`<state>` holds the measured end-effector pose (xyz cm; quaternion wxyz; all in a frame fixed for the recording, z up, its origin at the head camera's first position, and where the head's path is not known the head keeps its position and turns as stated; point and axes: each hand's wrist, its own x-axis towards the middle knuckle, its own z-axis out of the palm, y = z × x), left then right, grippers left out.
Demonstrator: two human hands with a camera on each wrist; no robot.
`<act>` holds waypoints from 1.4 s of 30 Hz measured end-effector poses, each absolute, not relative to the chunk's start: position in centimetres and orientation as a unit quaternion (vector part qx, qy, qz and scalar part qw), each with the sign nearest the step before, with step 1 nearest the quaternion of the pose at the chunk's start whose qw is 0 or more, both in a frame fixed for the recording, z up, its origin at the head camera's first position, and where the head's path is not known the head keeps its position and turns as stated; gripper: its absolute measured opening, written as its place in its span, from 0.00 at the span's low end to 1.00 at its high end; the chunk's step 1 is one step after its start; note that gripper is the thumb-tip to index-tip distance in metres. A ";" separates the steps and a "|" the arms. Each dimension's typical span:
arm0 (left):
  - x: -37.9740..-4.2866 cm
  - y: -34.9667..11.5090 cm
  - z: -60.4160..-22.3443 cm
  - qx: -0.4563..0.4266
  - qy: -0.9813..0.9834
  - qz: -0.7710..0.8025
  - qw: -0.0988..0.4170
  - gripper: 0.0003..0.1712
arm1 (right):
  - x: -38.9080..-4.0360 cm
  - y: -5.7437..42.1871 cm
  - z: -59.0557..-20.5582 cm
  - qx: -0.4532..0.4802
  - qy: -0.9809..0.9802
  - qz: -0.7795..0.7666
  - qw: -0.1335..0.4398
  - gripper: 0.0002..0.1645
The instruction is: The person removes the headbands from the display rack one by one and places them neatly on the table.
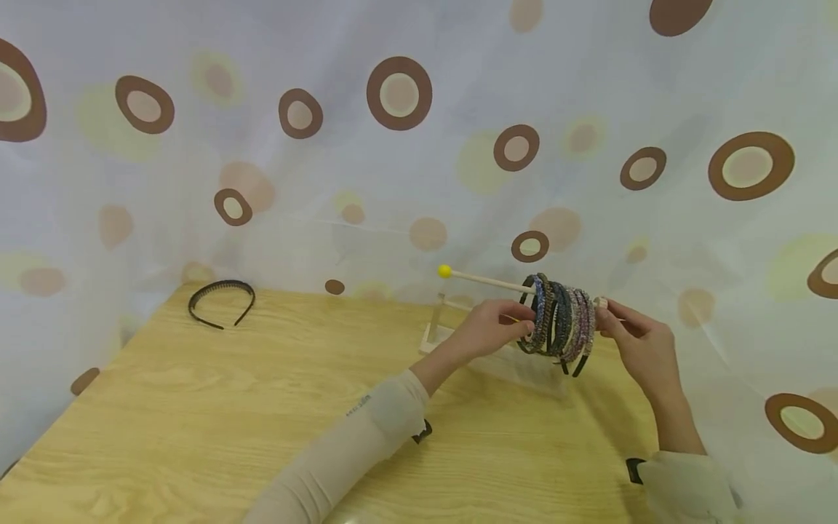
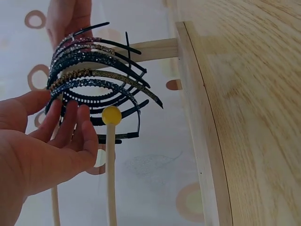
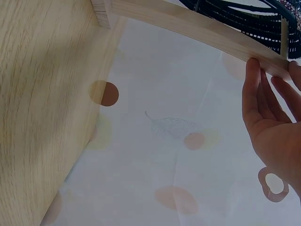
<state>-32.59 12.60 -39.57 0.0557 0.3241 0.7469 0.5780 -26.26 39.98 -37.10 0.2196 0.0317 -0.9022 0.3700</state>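
Observation:
Several glittery headbands (image 1: 556,320) hang in a row on a wooden rack (image 1: 428,336), in blue, gold, dark, silver and pink. My left hand (image 1: 487,331) is at the left end of the row. In the left wrist view, its thumb and fingers pinch the edge of the nearest blue glitter headband (image 2: 96,82). My right hand (image 1: 648,349) is at the far end of the row. The right wrist view shows its thumb and fingers pinching the end of the rack's wooden upright (image 3: 202,35). The headbands partly hide the rack's rods.
A rack rod with a yellow ball tip (image 1: 444,271) sticks out left of the headbands. One black toothed headband (image 1: 222,282) lies at the back left of the wooden table (image 1: 196,407). A patterned curtain (image 1: 366,182) hangs right behind the table.

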 end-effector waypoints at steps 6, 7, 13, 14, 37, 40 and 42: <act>-32.4 12.6 -39.2 0.327 0.742 0.583 0.060 0.18 | -25.9 40.0 -37.0 0.026 -0.902 0.370 0.223 0.33; -32.3 12.7 -39.2 0.326 0.741 0.583 0.065 0.19 | -25.9 40.1 -37.0 0.026 -0.901 0.370 0.223 0.33; -32.0 13.3 -39.1 0.319 0.734 0.592 0.090 0.18 | -25.9 40.4 -36.6 0.034 -0.903 0.363 0.228 0.33; -32.0 13.3 -39.0 0.318 0.731 0.596 0.094 0.17 | -25.9 40.5 -36.6 0.036 -0.903 0.362 0.229 0.33; -31.0 12.6 -37.8 0.229 0.670 0.693 0.132 0.20 | -26.4 40.2 -37.0 0.047 -0.903 0.366 0.219 0.33; -31.0 12.3 -37.5 0.232 0.669 0.696 0.119 0.20 | -26.4 40.1 -37.0 0.047 -0.903 0.367 0.219 0.33; -31.0 12.1 -37.3 0.236 0.668 0.698 0.107 0.20 | -26.4 40.0 -37.0 0.045 -0.902 0.368 0.219 0.33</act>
